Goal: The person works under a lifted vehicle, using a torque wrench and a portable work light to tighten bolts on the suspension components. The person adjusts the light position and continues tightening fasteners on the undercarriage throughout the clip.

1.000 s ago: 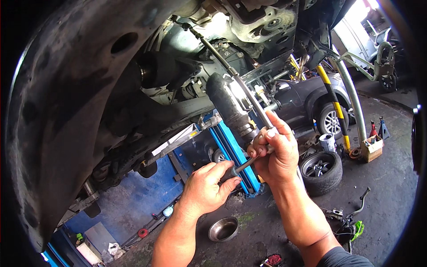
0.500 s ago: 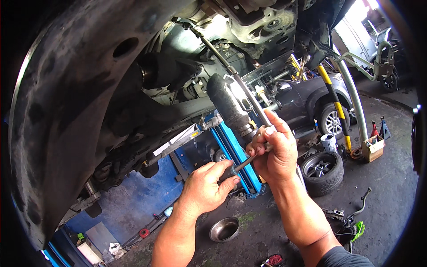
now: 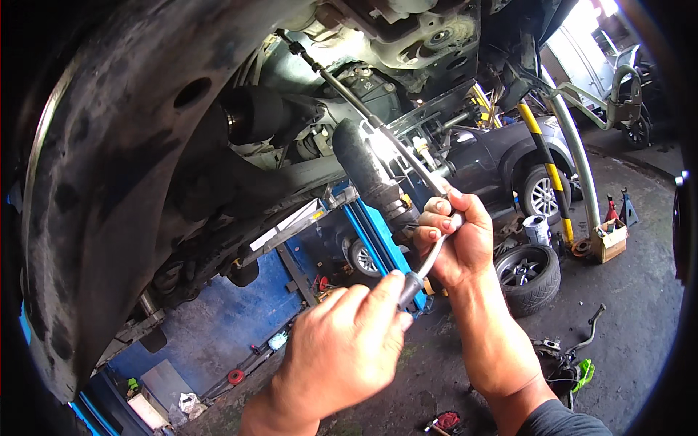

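Observation:
A long socket wrench extension bar slants up and away beneath the raised vehicle, with a jointed upper end among the parts above. My right hand is closed round the bar's lower end, where it meets the wrench handle; the fingers partly hide this joint. From there the handle's metal shank runs down to a dark grip. Wrapped round that grip is my left hand, its back toward me. Beside the bar hangs a thick dark pipe.
A blue lift post stands beyond my hands. Right of them, a tyre on its wheel lies on the floor near a yellow-black striped pole and a small box. Loose car parts lie below; a dark car is parked behind.
My left hand has swung the handle grip rightward and closer to me, now showing its back. My right hand stays at the bar's lower end, its fingers curled tighter.

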The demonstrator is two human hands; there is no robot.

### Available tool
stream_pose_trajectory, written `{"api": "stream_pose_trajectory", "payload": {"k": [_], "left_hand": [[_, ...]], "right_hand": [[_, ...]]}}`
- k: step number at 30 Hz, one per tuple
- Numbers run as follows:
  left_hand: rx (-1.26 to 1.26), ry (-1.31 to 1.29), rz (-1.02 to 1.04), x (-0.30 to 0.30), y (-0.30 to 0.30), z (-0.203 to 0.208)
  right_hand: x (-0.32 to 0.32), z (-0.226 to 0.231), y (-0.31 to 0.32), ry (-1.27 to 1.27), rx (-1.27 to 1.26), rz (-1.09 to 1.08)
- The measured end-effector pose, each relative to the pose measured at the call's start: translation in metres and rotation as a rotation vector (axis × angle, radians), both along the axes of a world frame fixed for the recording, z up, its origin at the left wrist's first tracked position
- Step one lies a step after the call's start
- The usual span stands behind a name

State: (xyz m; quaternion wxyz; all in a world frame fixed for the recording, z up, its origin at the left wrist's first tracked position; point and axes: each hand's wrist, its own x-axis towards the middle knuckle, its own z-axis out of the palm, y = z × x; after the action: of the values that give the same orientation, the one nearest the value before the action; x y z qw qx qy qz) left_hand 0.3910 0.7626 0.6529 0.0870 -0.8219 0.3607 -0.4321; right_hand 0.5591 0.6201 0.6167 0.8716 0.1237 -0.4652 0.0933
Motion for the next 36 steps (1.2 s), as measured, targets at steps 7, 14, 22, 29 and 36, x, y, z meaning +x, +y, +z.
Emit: {"api": "stream_pose_trajectory", "payload": {"k": [7, 14, 22, 29, 36], "left_hand": [[-0.104, 0.198, -0.089, 0.067, 0.043, -0.006], [-0.190, 0.358, -0.139, 0.113, 0.055, -0.022], [-0.149, 0.212, -0.123, 0.052, 0.025, -0.013], [0.011, 0.029, -0.079, 0.010, -0.008, 0.003], [-0.047, 0.195, 0.043, 0.071, 0.040, -0.003]], "right_hand": [[-0.009, 0.004, -0.003, 0.124, -0.152, -0.564], [-0.009, 0.003, 0.008, 0.100, -0.325, -1.024], [0.009, 0.005, -0.010, 0.005, -0.164, -0.378], [0.028, -0.004, 0.000, -0.105, -0.005, 0.160], [-0.001, 0.000, -0.008, -0.073, -0.227, -0.841]]}}
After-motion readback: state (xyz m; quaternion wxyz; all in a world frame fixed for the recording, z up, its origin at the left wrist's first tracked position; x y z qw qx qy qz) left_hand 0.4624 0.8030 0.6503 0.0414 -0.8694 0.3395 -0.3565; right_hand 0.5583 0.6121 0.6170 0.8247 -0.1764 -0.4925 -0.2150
